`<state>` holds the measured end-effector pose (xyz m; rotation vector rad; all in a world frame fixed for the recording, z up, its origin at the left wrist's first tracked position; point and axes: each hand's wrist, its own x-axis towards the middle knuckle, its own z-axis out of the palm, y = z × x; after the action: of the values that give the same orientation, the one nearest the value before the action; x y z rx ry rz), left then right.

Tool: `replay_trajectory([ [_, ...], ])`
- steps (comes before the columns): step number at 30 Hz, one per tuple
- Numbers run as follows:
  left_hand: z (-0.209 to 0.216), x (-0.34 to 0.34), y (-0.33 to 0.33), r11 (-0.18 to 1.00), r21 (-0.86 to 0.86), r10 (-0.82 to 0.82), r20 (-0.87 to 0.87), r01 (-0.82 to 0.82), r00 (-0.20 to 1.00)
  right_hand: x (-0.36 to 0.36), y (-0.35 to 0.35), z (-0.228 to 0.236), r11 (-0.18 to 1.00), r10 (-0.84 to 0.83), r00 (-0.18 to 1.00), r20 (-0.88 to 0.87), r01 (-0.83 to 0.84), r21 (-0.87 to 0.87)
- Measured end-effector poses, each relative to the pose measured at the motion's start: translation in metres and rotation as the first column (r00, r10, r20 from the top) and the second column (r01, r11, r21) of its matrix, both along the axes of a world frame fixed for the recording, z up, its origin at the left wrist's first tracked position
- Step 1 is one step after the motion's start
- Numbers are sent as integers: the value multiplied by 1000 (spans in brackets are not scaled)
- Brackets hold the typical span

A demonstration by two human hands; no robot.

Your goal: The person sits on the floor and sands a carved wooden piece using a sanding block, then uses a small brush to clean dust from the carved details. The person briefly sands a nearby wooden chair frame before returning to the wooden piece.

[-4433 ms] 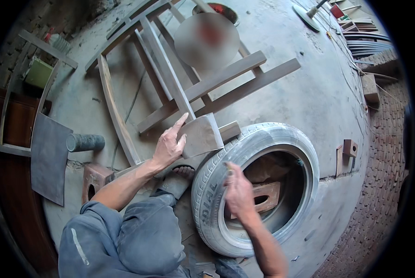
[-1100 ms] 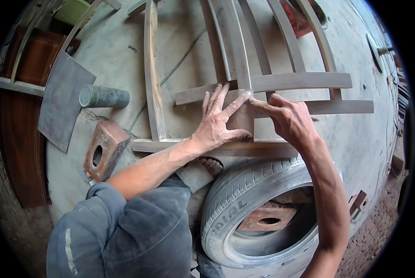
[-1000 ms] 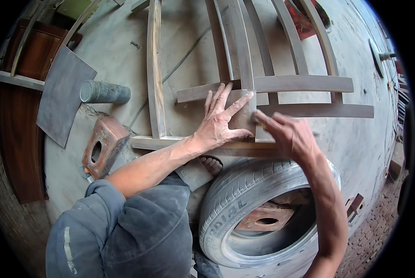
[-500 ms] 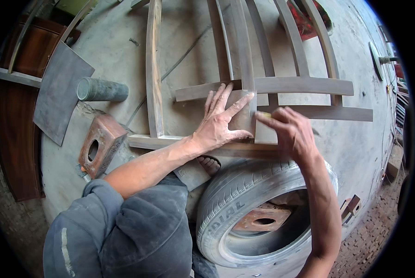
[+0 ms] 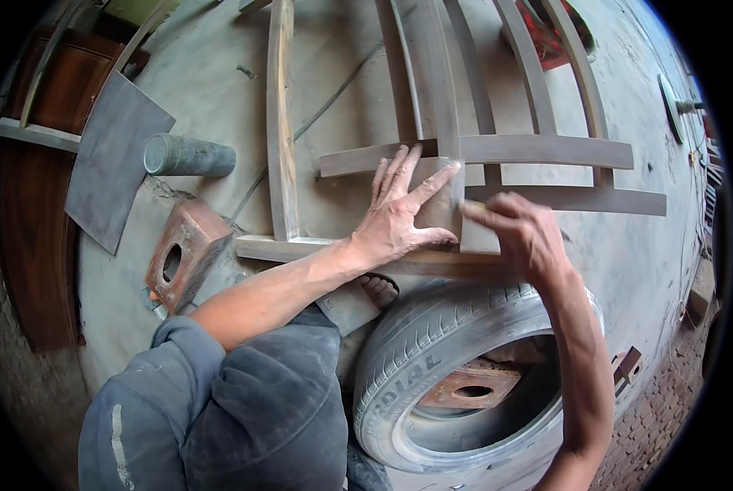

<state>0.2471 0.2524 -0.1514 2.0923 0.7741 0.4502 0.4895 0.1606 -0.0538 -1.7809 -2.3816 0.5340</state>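
My left hand (image 5: 399,214) lies spread over a flat wooden piece (image 5: 440,204) at the near end of a greyish-brown wooden frame. Its fingers are stretched and its thumb points right. Close to its right, my right hand (image 5: 530,237) has its fingers curled, the index finger reaching to the edge of the long wooden upright (image 5: 442,98). Motion smears these fingertips, and whatever small thing they pinch cannot be made out. Curved slats (image 5: 532,82) and a crosspiece (image 5: 546,150) belong to the frame. Its near rail (image 5: 440,263) runs below both hands.
A tyre (image 5: 391,376) lies below the frame, with a holed brick (image 5: 473,388) inside. Another holed brick (image 5: 188,254), a green cylinder (image 5: 190,155) and a grey board (image 5: 117,164) stand left. Dark wooden panels (image 5: 39,237) line the far left. A red container (image 5: 550,41) sits behind the slats.
The whole scene has shifted slightly to the right in the picture. My left hand stays on the flat piece. My right hand is still at the upright's edge, its fingertips a touch lower.
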Motion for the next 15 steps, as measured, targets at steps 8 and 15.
replay_trajectory([
  [8,2,-6,2,999,25,23,-26,-22,999,-9,30,0,993,-74,997,0,74,88],
  [15,-4,-2,2,1000,-9,-3,28,4,1000,-12,14,4,991,-29,997,-78,39,128],
])
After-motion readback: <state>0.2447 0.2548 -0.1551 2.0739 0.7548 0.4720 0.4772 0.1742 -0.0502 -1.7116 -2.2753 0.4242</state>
